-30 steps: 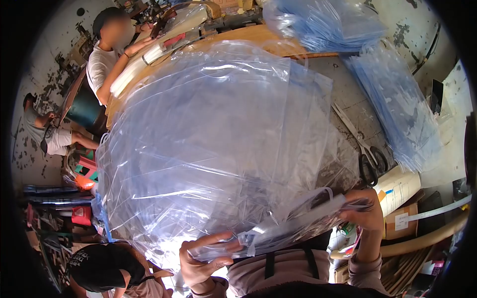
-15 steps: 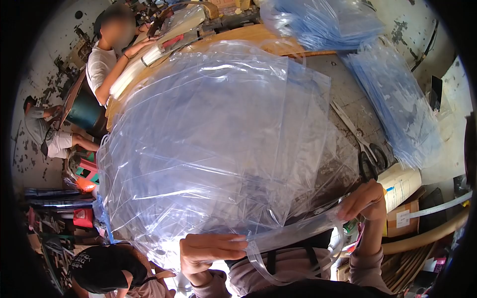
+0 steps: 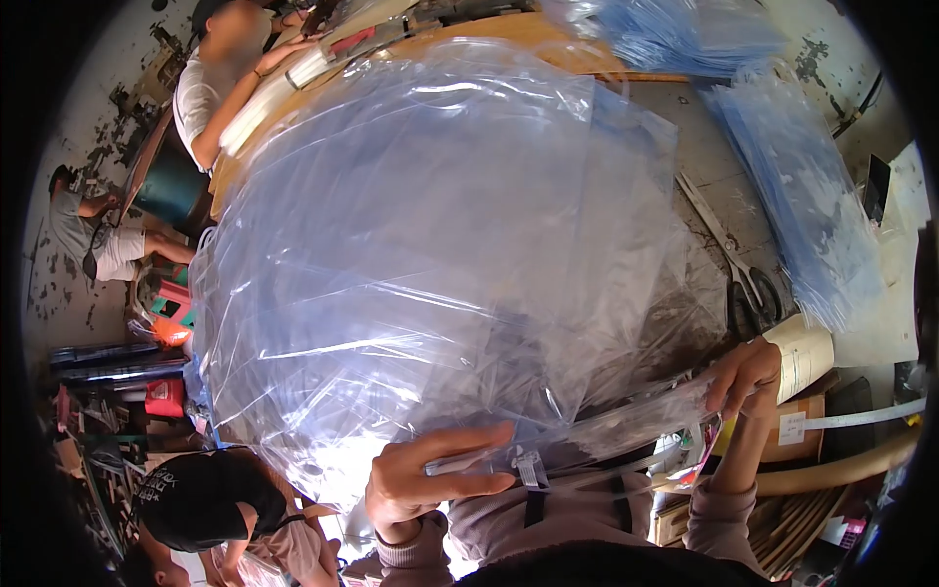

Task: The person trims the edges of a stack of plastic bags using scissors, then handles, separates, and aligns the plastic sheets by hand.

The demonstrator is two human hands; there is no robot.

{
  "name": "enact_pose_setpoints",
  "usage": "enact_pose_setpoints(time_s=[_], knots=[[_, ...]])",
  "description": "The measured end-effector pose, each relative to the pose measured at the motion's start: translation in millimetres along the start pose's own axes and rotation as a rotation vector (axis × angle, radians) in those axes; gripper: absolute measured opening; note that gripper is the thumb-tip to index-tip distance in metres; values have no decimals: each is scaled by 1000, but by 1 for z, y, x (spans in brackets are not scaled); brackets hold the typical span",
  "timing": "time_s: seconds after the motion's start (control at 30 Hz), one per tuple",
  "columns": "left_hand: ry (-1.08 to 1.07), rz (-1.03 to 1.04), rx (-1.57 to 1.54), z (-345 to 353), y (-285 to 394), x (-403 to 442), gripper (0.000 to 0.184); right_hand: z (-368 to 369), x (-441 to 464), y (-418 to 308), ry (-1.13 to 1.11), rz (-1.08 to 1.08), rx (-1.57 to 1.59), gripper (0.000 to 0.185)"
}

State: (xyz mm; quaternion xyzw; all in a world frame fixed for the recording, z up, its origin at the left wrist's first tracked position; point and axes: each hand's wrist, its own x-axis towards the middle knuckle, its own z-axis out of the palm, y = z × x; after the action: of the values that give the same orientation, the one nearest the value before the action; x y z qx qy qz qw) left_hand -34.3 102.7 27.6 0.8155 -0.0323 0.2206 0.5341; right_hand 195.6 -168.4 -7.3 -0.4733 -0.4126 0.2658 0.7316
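Note:
A clear plastic bag (image 3: 626, 428) is stretched in front of my body. My left hand (image 3: 430, 477) holds its left end, with the index and middle fingers spread and the plastic running between them; the thumb is hidden. Beside those fingers, a small whitish patch (image 3: 531, 468) shows on the plastic. At the bag's other end, my right hand (image 3: 748, 377) is closed on the edge. Beyond both hands, a broad pile of clear plastic bags (image 3: 421, 235) lies spread over the table. Black-handled scissors (image 3: 738, 269) lie to the right of the pile, near my right hand.
Bluish plastic sheets are stacked at the right (image 3: 797, 191) and at the back (image 3: 675, 34). A person in white (image 3: 201, 108) works at the far left, another sits farther off (image 3: 93, 230), and one in a black cap (image 3: 201, 499) is at lower left. Cardboard (image 3: 800, 411) stands at right.
The bag's hanging strap loop has risen from below it. My left hand's fingers have spread, and both hands have shifted slightly right in the picture. The camera view has moved a little.

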Motion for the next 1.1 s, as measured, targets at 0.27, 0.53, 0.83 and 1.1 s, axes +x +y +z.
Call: enact_pose_setpoints(time_s=[0.27,0.53,0.83,1.1], knots=[[-44,-30,-51,3,-7,-6,23,-2,-7,3,137,15,16,15],[376,-148,-910,39,5,5,44,18,40,-37,493,214,53,35],[1213,-282,-641,24,5,28,47,-20,-17,-57,231,479,-437,77],[1022,-213,-848,45,11,31,58,45,-4,-41,687,242,-194,70]])
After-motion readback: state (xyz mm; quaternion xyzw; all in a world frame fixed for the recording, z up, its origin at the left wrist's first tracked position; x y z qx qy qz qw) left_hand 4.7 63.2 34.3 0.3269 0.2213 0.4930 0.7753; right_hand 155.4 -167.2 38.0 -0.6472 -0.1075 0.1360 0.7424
